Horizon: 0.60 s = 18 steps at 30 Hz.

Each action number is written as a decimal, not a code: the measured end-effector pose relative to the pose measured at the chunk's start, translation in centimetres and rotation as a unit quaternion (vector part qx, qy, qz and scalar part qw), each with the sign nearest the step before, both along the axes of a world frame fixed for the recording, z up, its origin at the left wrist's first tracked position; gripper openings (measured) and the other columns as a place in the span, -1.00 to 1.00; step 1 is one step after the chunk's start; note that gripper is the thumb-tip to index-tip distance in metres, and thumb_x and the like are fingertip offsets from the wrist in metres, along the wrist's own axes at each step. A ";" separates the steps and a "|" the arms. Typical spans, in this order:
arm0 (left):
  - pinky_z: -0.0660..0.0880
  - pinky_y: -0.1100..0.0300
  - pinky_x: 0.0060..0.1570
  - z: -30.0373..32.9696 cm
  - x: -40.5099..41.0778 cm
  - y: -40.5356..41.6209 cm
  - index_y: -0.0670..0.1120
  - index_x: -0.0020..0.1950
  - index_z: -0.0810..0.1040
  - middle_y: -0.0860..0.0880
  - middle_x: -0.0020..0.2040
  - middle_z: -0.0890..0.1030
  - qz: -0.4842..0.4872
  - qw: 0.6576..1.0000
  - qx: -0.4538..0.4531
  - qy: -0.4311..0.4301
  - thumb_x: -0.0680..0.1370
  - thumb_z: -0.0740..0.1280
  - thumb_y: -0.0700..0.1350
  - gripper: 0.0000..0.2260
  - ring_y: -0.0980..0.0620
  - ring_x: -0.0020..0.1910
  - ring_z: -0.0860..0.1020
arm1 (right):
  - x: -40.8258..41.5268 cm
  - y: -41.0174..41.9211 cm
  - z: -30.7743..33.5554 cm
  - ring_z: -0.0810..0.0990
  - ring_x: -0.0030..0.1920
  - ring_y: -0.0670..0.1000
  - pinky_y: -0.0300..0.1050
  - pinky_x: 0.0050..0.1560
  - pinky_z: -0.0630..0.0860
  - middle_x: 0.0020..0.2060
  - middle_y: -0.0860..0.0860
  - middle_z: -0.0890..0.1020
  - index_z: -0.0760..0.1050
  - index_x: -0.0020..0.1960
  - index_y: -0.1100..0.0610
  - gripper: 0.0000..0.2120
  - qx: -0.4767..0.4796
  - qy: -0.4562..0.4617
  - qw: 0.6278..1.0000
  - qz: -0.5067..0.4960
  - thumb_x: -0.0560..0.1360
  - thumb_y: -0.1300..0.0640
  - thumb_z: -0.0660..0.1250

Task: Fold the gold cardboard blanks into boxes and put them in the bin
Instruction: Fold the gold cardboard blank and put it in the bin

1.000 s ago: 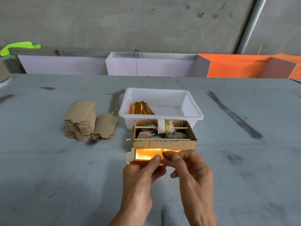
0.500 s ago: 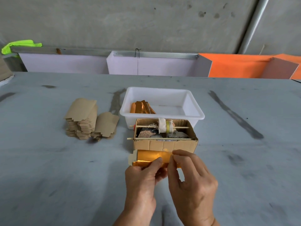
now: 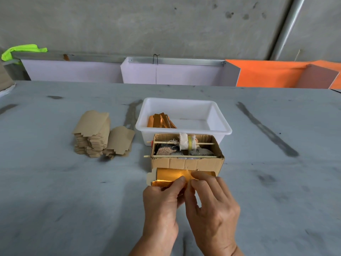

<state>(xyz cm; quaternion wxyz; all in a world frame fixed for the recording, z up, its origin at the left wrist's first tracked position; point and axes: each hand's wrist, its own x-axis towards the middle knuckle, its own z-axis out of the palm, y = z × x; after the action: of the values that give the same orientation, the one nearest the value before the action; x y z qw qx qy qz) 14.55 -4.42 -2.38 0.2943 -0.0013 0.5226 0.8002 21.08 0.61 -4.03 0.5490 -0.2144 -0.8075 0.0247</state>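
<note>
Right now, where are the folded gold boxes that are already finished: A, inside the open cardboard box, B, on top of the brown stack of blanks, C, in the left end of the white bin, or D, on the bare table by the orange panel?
C: the finished gold boxes lean together in the left end of the white bin.

Both forearms enter from bottom edge, converging toward centre, bare, backs of hands up. Left hand point(image 3: 161, 204): fingers curled under, thumb laid flat along the top, its tip pointing right; grip closed on the shiny gold cardboard blank point(image 3: 171, 177). Right hand point(image 3: 212, 206): just beside the left, thumbs near touching. Index finger and thumb pinch the blank's near edge; remaining fingers bent and fanned behind.
</note>
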 end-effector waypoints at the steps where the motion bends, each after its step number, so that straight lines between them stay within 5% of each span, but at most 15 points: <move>1: 0.45 0.31 -0.54 0.0 0.0 0.0 -0.23 -0.29 0.57 -0.07 -0.47 0.58 -0.001 1.000 -0.001 0.003 0.41 0.41 -0.39 -0.88 0.06 -0.50 0.57 | 0.0 0.0 0.0 0.60 -0.30 0.06 -0.12 -0.35 0.53 -0.21 0.05 0.68 0.55 -0.37 0.21 -0.81 0.002 -0.003 1.000 0.001 0.42 0.24 0.38; 18: 0.45 0.28 -0.52 -0.5 -0.5 0.1 -0.19 -0.40 0.52 -0.07 -0.50 0.53 -0.005 0.999 -0.008 0.033 0.41 0.40 -0.40 -0.78 0.05 -0.52 0.50 | -0.2 0.2 -0.2 0.56 -0.35 0.07 -0.05 -0.40 0.50 -0.25 0.00 0.67 0.50 -0.40 0.19 -0.77 0.026 -0.045 0.998 0.037 0.43 0.26 0.30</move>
<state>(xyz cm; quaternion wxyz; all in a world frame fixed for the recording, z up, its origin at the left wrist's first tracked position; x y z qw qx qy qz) 14.01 -4.33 -2.92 0.2803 0.0256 0.5382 0.7944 20.89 0.82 -4.28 0.5162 -0.1711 -0.8391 0.0140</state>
